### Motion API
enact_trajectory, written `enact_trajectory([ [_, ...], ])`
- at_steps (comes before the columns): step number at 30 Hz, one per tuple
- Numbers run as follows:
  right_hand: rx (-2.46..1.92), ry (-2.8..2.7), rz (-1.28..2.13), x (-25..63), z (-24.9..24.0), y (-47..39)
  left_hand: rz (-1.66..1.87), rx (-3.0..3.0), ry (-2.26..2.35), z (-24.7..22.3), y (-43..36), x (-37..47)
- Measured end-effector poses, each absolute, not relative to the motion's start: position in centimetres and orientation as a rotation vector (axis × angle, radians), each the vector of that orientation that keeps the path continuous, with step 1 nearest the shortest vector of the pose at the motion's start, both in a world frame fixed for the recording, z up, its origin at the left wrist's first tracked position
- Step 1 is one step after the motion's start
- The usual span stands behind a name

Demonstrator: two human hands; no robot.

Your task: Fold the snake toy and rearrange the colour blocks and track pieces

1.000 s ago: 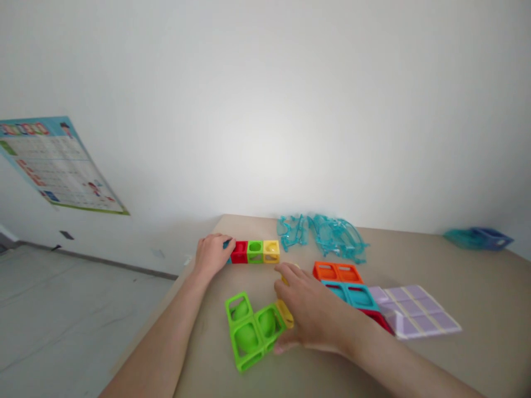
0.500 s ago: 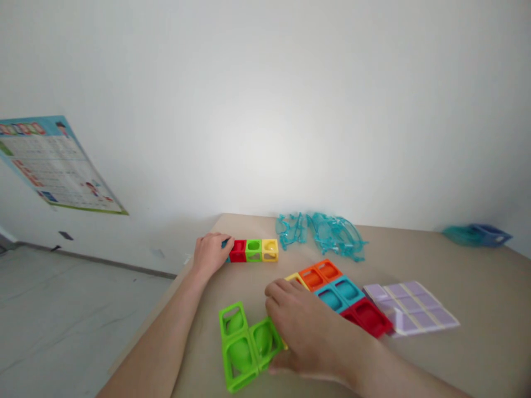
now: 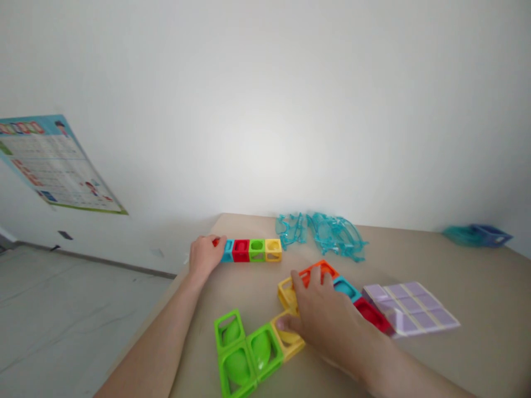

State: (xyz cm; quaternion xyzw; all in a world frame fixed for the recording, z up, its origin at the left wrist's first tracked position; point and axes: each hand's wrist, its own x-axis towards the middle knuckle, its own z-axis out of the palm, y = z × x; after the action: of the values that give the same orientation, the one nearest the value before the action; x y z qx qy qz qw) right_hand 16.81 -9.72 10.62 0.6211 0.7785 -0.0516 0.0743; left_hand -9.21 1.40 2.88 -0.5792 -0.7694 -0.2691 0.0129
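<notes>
A row of joined blocks (image 3: 257,250), blue, red, green and yellow, lies near the table's back left. My left hand (image 3: 206,255) is closed on its left end, where a bit of red or orange shows by the fingertips. Nearer to me lies a flat group of coloured frames: green ones (image 3: 237,367) at the left, yellow ones (image 3: 289,335) in the middle, and orange, blue and red ones (image 3: 373,315) further right. My right hand (image 3: 321,309) rests over the yellow and orange frames with its fingers apart, covering part of them.
Clear teal plastic pieces (image 3: 334,235) lie by the wall at the back. A lilac gridded panel (image 3: 415,309) is right of the red frames. A blue basket (image 3: 492,235) stands at the far right. A poster (image 3: 58,163) hangs at the left.
My left hand has moved slightly left, and more of the row's blue block shows. My right hand has shifted right and up with its fingers spread, uncovering yellow frames. The green frames have turned slightly.
</notes>
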Motion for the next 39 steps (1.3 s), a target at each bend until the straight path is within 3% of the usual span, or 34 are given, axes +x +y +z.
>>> enact_trajectory([
  [16,1.433,2.79,-0.285,14.9,8.0,-11.8,-1.205,-2.128,-2.138,2.1,1.8,-8.4],
  [24,1.134,3.015,-0.524,15.9,7.5,-10.4,-1.166,-2.54,-1.486,3.7,-0.9,-5.2],
  [30,0.968,3.062,-0.639,16.3,7.5,-9.2,-1.149,-2.67,-1.47,3.5,-1.2,-4.5],
  [39,0.902,3.184,-0.513,16.5,7.5,-7.8,-1.241,-2.724,-1.435,3.8,-1.3,-4.5],
])
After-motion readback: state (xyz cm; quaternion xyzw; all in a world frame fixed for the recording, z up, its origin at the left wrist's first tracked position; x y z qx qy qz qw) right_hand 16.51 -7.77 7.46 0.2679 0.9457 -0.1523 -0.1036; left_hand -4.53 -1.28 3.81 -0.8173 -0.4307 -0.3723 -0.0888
